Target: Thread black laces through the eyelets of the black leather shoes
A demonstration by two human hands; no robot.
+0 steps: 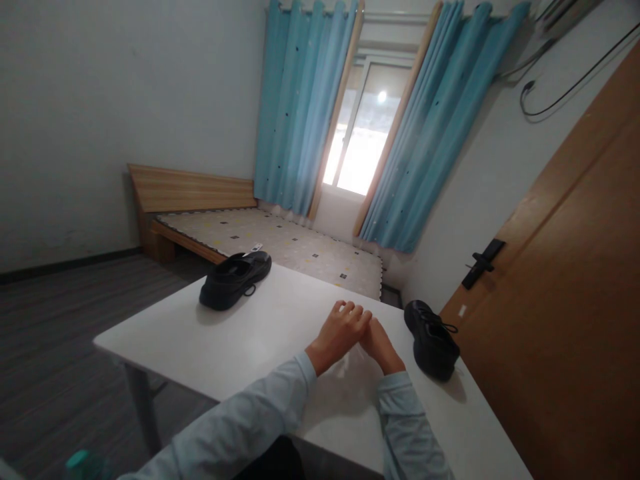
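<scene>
Both my hands rest together on a white table. My left hand lies over my right hand, fingers curled loosely, and neither holds anything. One black shoe sits at the table's far left corner, well away from my hands. A second black shoe, with laces, stands just right of my right hand near the table's right edge. Light blue sleeves cover both forearms.
A brown wooden door with a black handle stands close on the right. Beyond the table lie a low wooden bed with a patterned mattress, blue curtains and a bright window. Dark floor spreads left.
</scene>
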